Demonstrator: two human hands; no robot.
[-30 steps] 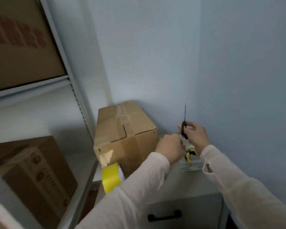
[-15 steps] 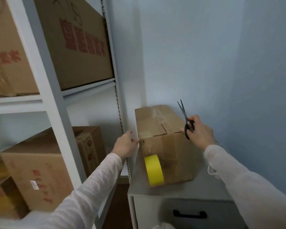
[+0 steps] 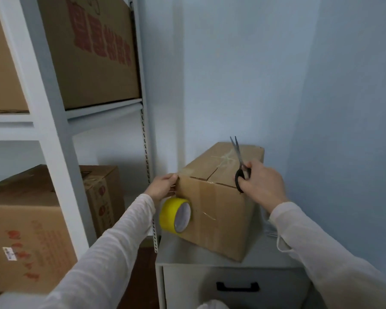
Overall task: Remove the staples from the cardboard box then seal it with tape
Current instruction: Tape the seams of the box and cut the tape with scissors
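The cardboard box (image 3: pixel 218 208) sits on the grey tabletop (image 3: pixel 187 253), next to the white shelves (image 3: pixel 54 152). A moment ago the left hand (image 3: pixel 163 188) was just beside the box. Now it is at the top left corner. Its fingers pinch there, on the loose end of the tape (image 3: pixel 176 217) as far as I can tell. The yellow roll hangs against the front of the box, just under that hand, and it has turned so its hole faces us. The right hand (image 3: pixel 261 186) grips the scissors (image 3: pixel 241 166) by the black handles. The blades point up, a little apart, over the right side of the box top. I think the taping is under way and a cut comes soon. I see no staples from here.
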